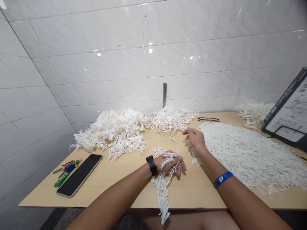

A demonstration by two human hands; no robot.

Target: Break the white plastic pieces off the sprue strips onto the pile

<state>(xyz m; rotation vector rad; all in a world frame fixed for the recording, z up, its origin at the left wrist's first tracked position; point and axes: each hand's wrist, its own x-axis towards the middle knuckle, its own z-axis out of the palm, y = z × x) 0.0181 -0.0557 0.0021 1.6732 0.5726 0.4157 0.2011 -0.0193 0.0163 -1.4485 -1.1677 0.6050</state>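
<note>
Dangling, frilly white strands (162, 187)

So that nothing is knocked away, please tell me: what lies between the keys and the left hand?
Starting from the keys: the smartphone, then bare tabletop, then the black wristwatch beside the left hand. The head view shows this.

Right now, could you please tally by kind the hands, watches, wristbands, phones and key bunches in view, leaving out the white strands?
Hands: 2, left hand and right hand
Black watch: 1
Blue wristband: 1
Phone: 1
Key bunch: 1
Total: 6
</note>
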